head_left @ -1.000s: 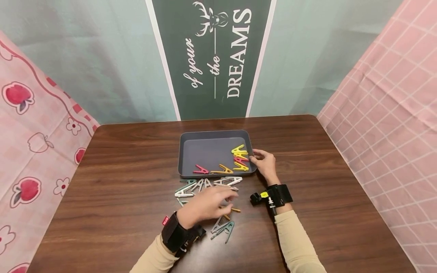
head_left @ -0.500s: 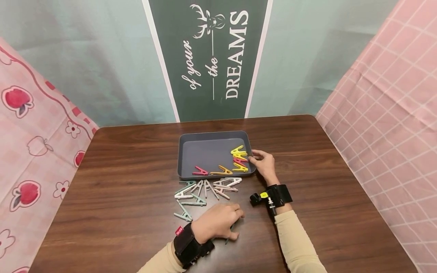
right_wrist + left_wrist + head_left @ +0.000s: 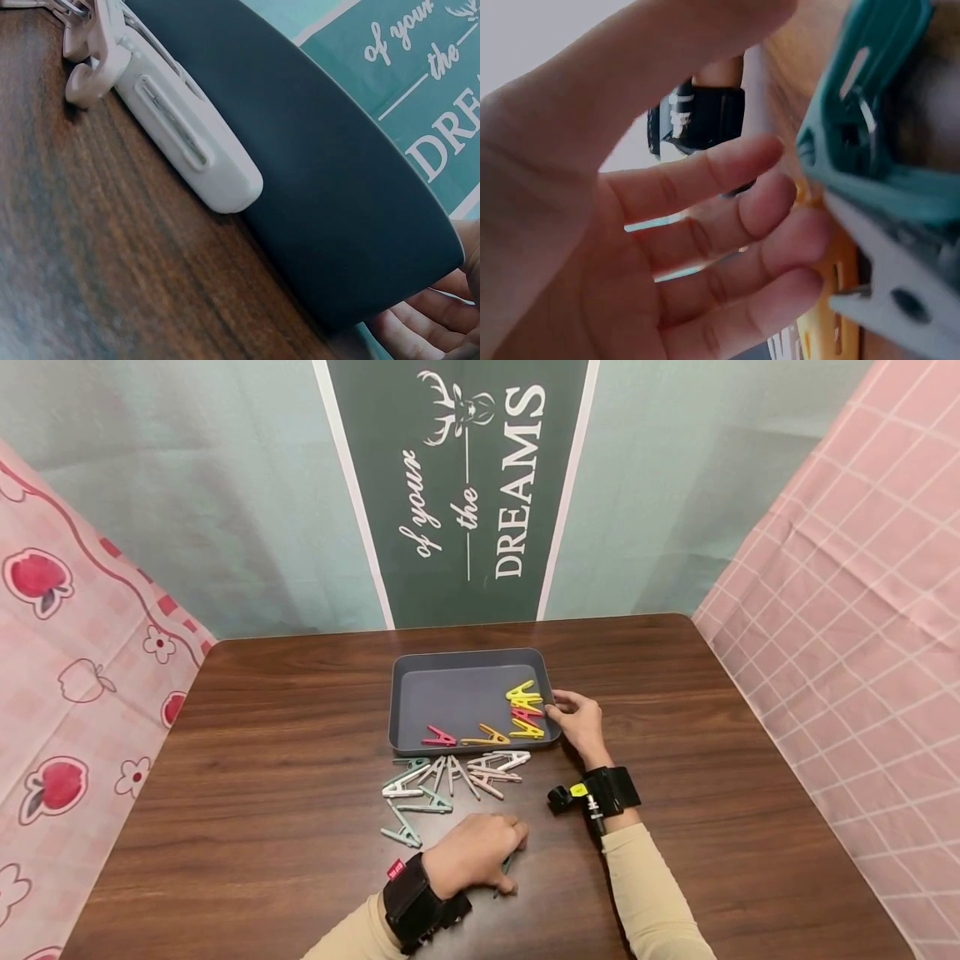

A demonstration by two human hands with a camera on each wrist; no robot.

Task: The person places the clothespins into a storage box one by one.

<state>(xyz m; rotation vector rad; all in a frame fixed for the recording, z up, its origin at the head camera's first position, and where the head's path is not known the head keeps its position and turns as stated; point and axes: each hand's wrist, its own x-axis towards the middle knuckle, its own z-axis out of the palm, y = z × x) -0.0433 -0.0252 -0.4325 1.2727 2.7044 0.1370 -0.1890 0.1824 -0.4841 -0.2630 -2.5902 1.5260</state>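
My left hand [image 3: 476,853] hovers low over a few clothespins near the front of the table, thumb and fingers apart. In the left wrist view, a green clothespin [image 3: 829,120], a grey one [image 3: 900,289] and an orange one [image 3: 836,315] lie just beyond the fingertips; none is visibly pinched. On the right, my right hand [image 3: 581,722] holds the right side of a dark grey tray [image 3: 397,706], its fingers around the corner in the right wrist view. Inside the tray are yellow clothespins [image 3: 527,728], red ones [image 3: 439,737] and an orange one [image 3: 491,737].
Several pale clothespins lie loose before the tray, among them a white one [image 3: 512,758], a pink one [image 3: 487,783] and a mint green one [image 3: 402,833]. The brown wooden table [image 3: 285,760] ends at curtains behind and at both sides.
My left hand has come down and toward the front, from above the pale clothespins to those at the table's front. The right hand stays at the tray's edge.
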